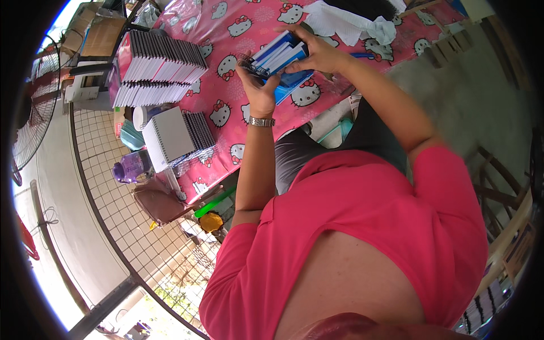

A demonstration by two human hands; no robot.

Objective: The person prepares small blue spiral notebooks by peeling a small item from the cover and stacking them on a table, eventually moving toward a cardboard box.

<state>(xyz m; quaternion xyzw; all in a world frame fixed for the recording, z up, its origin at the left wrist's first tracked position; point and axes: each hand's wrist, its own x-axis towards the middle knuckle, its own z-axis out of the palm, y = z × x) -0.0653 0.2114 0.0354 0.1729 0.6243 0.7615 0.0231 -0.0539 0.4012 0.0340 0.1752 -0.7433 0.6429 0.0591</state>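
Okay, blue spiral notebooks are held over the pink table just inside its near edge, left hand and right hand half-curled round opposite ends, so from where I stand an uneven squeeze could let loose middle ones slide onto the blue cover beneath.

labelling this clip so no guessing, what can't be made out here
Head view:
- Held blue notebooks: exact count unclear; they overlap, and the left hand and right hand cover parts.
- Blue cover below them: partly hidden by the notebooks.
- Fan: outer side cut off by the dark fisheye rim.
- Black item: cut off by the top edge.
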